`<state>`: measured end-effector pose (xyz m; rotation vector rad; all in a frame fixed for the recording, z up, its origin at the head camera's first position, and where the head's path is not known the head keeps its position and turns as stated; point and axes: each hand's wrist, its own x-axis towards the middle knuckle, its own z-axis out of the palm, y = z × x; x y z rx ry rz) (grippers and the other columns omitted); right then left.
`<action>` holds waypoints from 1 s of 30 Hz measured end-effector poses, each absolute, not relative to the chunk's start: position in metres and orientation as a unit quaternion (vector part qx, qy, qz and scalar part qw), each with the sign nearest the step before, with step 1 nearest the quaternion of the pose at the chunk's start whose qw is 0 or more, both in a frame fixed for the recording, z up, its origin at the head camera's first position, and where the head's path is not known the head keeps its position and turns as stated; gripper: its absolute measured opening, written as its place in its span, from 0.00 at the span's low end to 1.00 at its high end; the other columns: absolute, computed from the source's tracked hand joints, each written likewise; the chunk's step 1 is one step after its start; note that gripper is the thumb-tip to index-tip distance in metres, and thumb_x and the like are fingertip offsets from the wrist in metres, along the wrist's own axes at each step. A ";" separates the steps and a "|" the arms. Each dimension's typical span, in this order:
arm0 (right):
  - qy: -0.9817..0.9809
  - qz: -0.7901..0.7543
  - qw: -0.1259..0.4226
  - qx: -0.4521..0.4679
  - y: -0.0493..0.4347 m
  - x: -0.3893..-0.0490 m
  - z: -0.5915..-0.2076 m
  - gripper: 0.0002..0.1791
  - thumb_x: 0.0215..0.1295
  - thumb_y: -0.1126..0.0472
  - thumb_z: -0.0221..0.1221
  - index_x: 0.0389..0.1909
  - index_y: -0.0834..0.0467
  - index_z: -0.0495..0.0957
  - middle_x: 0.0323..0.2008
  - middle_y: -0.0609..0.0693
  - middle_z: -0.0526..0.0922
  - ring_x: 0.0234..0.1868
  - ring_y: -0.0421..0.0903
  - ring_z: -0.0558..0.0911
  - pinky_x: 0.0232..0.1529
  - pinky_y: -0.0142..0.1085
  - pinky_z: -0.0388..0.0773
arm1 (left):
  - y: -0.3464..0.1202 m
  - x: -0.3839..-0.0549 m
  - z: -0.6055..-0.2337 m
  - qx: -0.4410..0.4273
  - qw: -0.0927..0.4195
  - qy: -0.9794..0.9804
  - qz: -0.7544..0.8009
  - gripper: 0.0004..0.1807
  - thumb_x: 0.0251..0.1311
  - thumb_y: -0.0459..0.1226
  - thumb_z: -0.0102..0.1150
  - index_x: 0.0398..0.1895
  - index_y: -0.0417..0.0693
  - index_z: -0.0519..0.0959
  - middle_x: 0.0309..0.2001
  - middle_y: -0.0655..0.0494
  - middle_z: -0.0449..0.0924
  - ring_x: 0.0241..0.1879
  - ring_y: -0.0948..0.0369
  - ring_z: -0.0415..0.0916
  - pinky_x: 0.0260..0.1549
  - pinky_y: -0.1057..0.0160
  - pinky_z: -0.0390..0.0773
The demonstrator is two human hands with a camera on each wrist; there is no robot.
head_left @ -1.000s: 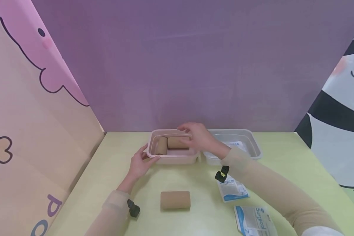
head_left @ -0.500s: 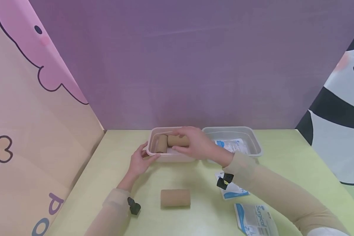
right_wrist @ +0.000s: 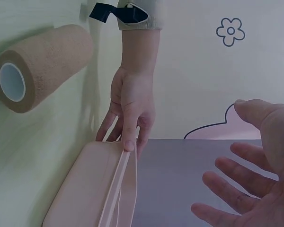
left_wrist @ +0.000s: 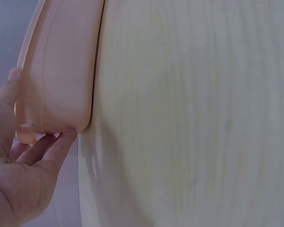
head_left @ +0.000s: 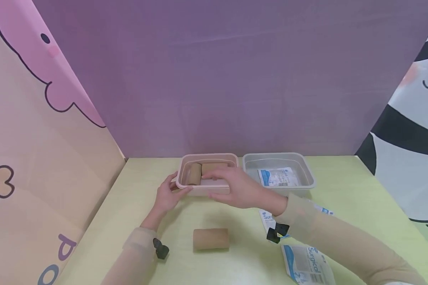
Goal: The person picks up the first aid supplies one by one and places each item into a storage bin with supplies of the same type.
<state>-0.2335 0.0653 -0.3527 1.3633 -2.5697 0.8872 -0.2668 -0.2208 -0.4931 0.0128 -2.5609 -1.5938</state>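
My left hand (head_left: 167,196) grips the near-left corner of a pink plastic tray (head_left: 199,191); in the left wrist view its thumb lies at the rim and fingers on the end wall. Inside the tray lie two tan bandage rolls, one upright along the left (head_left: 194,174) and one crosswise (head_left: 214,166), partly hidden. My right hand (head_left: 244,188) hovers over the tray's near-right side, fingers apart and holding nothing, as the right wrist view confirms. On the table in front lies another tan bandage roll (head_left: 211,239), its white core visible in the right wrist view (right_wrist: 13,82).
A whitish plastic tray (head_left: 308,178) stands right of the pink one, with a white-and-blue packet (head_left: 278,177) inside. Packets marked "Surgical" (head_left: 308,264) lie on the table at right, some partly under my right forearm. A purple panel (head_left: 214,79) rises behind the trays.
My right hand dipped over the crosswise roll in the pink tray, then drew back toward me and down, off it. The left hand stays on the tray corner.
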 end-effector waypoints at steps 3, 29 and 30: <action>-0.842 0.293 0.044 0.450 0.065 -0.230 -0.356 0.26 0.67 0.53 0.72 0.64 0.55 0.83 0.60 0.48 0.88 0.58 0.49 0.86 0.62 0.49 0.84 | -0.222 -0.266 -0.493 0.008 0.060 -0.847 -0.528 0.49 0.61 0.49 0.78 0.81 0.45 0.63 0.62 0.39 0.86 0.62 0.46 0.84 0.60 0.45 0.83; -0.827 0.255 0.015 0.501 0.063 -0.216 -0.405 0.31 0.69 0.48 0.71 0.68 0.56 0.79 0.65 0.50 0.85 0.68 0.50 0.83 0.71 0.48 0.79 | -0.226 -0.266 -0.494 0.006 0.065 -0.846 -0.529 0.48 0.62 0.47 0.77 0.81 0.44 0.63 0.61 0.39 0.86 0.62 0.45 0.84 0.59 0.47 0.84; -0.827 0.252 0.016 0.502 0.063 -0.216 -0.408 0.31 0.69 0.48 0.71 0.68 0.56 0.79 0.65 0.50 0.85 0.67 0.50 0.83 0.71 0.48 0.79 | -0.225 -0.266 -0.494 0.006 0.064 -0.846 -0.529 0.49 0.62 0.47 0.77 0.81 0.44 0.63 0.62 0.38 0.86 0.62 0.45 0.84 0.58 0.47 0.85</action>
